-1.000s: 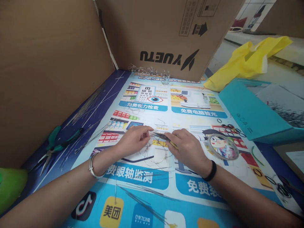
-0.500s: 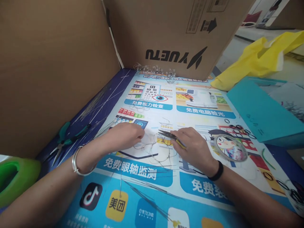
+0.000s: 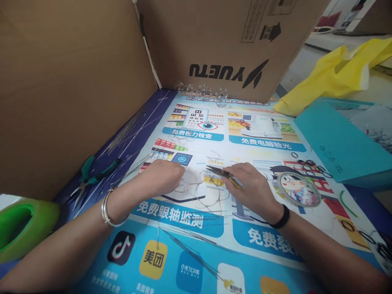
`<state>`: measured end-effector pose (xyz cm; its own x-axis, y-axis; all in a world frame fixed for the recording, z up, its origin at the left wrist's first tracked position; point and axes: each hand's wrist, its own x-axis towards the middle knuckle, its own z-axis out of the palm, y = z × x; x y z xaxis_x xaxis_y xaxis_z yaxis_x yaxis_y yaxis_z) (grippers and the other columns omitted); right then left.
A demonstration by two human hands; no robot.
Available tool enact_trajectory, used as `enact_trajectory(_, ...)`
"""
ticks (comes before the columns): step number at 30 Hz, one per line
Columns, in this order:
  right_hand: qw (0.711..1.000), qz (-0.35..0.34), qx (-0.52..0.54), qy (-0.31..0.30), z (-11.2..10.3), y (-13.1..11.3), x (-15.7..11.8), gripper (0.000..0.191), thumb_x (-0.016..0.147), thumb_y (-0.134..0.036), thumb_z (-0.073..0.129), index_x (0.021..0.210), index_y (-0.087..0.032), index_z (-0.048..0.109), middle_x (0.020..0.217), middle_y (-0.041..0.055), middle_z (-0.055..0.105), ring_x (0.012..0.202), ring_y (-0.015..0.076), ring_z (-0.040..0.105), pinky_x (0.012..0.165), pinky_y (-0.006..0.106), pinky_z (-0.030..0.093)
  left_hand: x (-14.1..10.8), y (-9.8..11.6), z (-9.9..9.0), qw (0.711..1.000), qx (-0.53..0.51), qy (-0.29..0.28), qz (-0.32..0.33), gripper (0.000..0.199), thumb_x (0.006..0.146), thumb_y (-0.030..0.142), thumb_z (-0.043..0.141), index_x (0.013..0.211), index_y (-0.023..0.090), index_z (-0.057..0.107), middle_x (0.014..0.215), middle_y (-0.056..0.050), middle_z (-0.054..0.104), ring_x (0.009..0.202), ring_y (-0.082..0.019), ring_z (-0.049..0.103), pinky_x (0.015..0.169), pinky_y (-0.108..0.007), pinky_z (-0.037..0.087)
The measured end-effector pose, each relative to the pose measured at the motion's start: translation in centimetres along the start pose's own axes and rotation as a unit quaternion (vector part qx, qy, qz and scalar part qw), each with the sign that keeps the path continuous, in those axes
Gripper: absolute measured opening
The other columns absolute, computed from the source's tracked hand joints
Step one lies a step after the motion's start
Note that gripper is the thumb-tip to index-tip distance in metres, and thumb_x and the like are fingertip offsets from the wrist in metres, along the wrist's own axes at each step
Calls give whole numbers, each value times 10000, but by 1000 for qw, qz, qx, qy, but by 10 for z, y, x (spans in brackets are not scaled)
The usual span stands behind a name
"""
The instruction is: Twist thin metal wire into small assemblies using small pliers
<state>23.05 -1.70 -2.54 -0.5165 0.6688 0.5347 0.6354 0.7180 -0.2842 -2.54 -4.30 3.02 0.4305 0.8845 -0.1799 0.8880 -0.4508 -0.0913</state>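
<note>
My right hand (image 3: pixel 249 190) is closed around long-nose pliers (image 3: pixel 225 173) with yellow-and-black handles. Their dark jaws point left and stand slightly apart. To the left, my left hand (image 3: pixel 163 175) is pinched closed, knuckles up; its fingertips are hidden, so what they hold cannot be made out. Thin bent wire (image 3: pixel 211 200) forms loose loops between and below the two hands. Another straight wire (image 3: pixel 158 226) runs down from beneath my left hand. More dark straight wires (image 3: pixel 191 253) lie on the printed sheet nearer to me.
Teal-handled pliers (image 3: pixel 87 177) and a green tape roll (image 3: pixel 45 222) lie at left. Cardboard (image 3: pixel 226 45) walls the back and left. At right are a clear round dish (image 3: pixel 317 194), black rings (image 3: pixel 309 163), a blue box (image 3: pixel 339 143) and a yellow bag (image 3: pixel 324 81).
The view has shifted slightly, so most things sit a little farther right. Both hands keep nearly the same pose, and the pliers stay in my right hand.
</note>
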Motion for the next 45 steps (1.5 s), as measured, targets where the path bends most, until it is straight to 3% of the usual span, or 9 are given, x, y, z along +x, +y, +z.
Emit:
enact_trajectory(6, 1000, 0, 14, 11, 0, 1, 0, 200, 811, -260, 553, 980, -182, 625, 894, 71, 647, 866, 204, 571, 776, 357, 489, 1, -3, -6, 999, -9, -38, 4, 197, 820, 170, 394, 749, 163, 578, 790, -87, 666, 627, -218, 589, 471, -274, 277)
enact_trajectory(11, 1000, -2, 19, 16, 0, 1, 0, 196, 808, -260, 549, 975, -191, 626, 889, 68, 650, 857, 202, 577, 767, 364, 496, 1, -12, -4, 1000, -18, -4, 0, 170, 821, 178, 387, 770, 170, 549, 765, -77, 650, 604, -196, 565, 473, -272, 253)
enact_trajectory(18, 999, -9, 22, 34, -2, -1, 0, 191, 800, -253, 555, 963, -196, 639, 881, 66, 657, 855, 199, 584, 764, 359, 500, 4, -25, 3, 997, -58, 37, -30, 144, 816, 179, 384, 844, 181, 526, 562, -25, 560, 439, -142, 445, 445, -264, 195)
enact_trajectory(23, 998, -20, 34, 47, -3, -3, 1, 174, 800, -239, 561, 952, -194, 633, 875, 68, 655, 832, 196, 582, 746, 361, 506, 7, -21, 4, 990, -92, 95, -41, 149, 831, 181, 399, 880, 191, 538, 645, -21, 600, 518, -146, 505, 480, -252, 276)
enact_trajectory(26, 997, -28, 49, 58, -3, -3, 1, 170, 793, -229, 574, 949, -188, 629, 872, 73, 655, 828, 195, 582, 748, 366, 508, 7, -16, 0, 980, -136, 141, -9, 212, 867, 186, 373, 936, 191, 574, 863, -47, 648, 736, -172, 586, 620, -269, 403)
enact_trajectory(29, 995, -18, 78, 60, -4, -4, 1, 171, 794, -230, 572, 951, -198, 629, 876, 69, 657, 837, 191, 587, 751, 365, 513, 7, -9, -5, 964, -197, 161, 75, 242, 885, 178, 376, 953, 175, 608, 957, -62, 645, 895, -177, 582, 761, -287, 440)
enact_trajectory(32, 992, -16, 115, 52, -5, -5, 1, 184, 789, -230, 573, 963, -203, 627, 887, 65, 661, 850, 186, 594, 757, 363, 515, 6, -1, -6, 945, -249, 170, 126, 197, 881, 181, 429, 927, 180, 620, 898, -48, 656, 848, -159, 595, 741, -269, 455)
enact_trajectory(38, 986, -24, 167, 11, -5, -5, 1, 197, 780, -239, 592, 972, -205, 625, 876, 56, 663, 837, 171, 604, 743, 343, 513, 8, 10, -1, 932, -269, 212, 122, 137, 871, 148, 463, 908, 187, 589, 865, -29, 650, 824, -143, 596, 732, -256, 456)
enact_trajectory(45, 987, -45, 157, 6, -2, -4, 1, 209, 765, -211, 602, 970, -181, 622, 874, 65, 661, 842, 175, 591, 746, 349, 506, 6, 14, -4, 925, -303, 185, 135, 102, 862, 153, 496, 940, 189, 550, 867, -19, 615, 805, -133, 574, 705, -240, 440)
